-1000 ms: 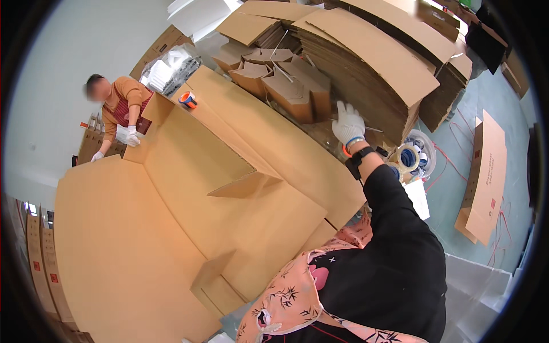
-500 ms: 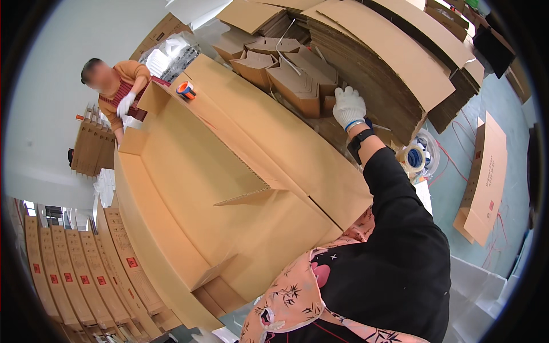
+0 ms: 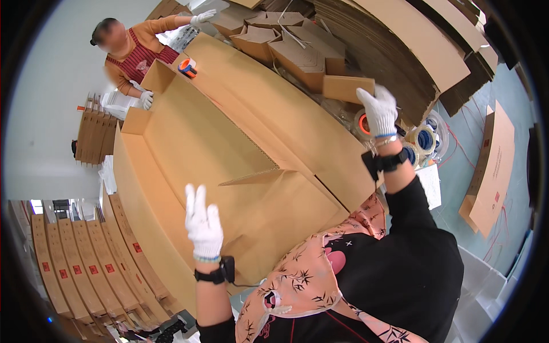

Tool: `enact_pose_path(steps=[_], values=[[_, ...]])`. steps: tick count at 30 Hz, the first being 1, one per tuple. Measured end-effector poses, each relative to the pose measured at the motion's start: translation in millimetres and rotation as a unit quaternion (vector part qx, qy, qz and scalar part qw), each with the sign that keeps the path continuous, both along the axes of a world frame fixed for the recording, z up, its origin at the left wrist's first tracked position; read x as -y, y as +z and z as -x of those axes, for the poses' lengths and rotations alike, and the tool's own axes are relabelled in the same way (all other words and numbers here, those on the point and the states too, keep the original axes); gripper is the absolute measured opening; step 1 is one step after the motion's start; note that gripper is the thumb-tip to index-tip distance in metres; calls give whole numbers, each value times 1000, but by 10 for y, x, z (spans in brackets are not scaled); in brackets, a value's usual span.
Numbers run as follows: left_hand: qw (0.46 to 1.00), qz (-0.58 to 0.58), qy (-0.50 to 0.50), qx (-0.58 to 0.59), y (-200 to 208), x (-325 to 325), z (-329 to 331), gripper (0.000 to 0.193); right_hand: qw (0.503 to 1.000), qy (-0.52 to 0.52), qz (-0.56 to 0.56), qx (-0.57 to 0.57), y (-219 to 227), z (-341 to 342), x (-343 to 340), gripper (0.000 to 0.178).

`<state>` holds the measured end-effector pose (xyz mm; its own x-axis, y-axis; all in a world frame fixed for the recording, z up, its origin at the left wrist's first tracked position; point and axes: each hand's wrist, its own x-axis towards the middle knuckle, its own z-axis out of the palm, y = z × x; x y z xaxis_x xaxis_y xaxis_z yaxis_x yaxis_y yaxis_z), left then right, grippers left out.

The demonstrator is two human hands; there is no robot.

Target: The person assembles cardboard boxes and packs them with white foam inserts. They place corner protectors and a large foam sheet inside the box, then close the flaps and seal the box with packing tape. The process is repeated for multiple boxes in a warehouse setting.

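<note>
A large open cardboard box lies in front of me with its flaps spread. My left hand, in a white glove, is raised over the box's near left part, fingers stretched and nothing in them. At the right, my gloved right hand grips the right end of a small folded cardboard piece. Several similar folded cardboard pieces lie bundled just beyond it. An orange and blue tape dispenser rests on the box's far flap.
A co-worker stands at the far left, one gloved hand on the box corner, the other arm stretched toward the cardboard. Stacked cardboard sheets rise at the back right. Tape rolls sit at right. Flat cartons stand at left.
My right hand has taken hold of a folded cardboard piece and drawn it slightly nearer. My left hand has come into view. The co-worker has straightened and stretched an arm out.
</note>
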<state>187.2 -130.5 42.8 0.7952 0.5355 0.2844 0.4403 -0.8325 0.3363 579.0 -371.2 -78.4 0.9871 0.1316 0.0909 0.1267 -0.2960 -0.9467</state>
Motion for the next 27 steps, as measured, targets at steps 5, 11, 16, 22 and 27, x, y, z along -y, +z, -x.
enact_pose_path(steps=[5,11,16,22,27], values=[[977,-95,-125,-143,-294,-237,-562,32,846,89,-329,-410,-436,888,-238,28],[978,-4,-76,-194,-213,4,-490,26,903,266,-130,-310,-314,1574,-961,61],[970,44,-42,-234,-111,260,-190,27,900,304,-1,-311,-236,1439,-1338,70],[996,57,-4,-68,-103,515,315,38,916,206,-50,-340,-437,1546,-1356,50],[945,53,209,245,-467,833,1610,42,948,218,-127,-192,-157,1105,-1252,34]])
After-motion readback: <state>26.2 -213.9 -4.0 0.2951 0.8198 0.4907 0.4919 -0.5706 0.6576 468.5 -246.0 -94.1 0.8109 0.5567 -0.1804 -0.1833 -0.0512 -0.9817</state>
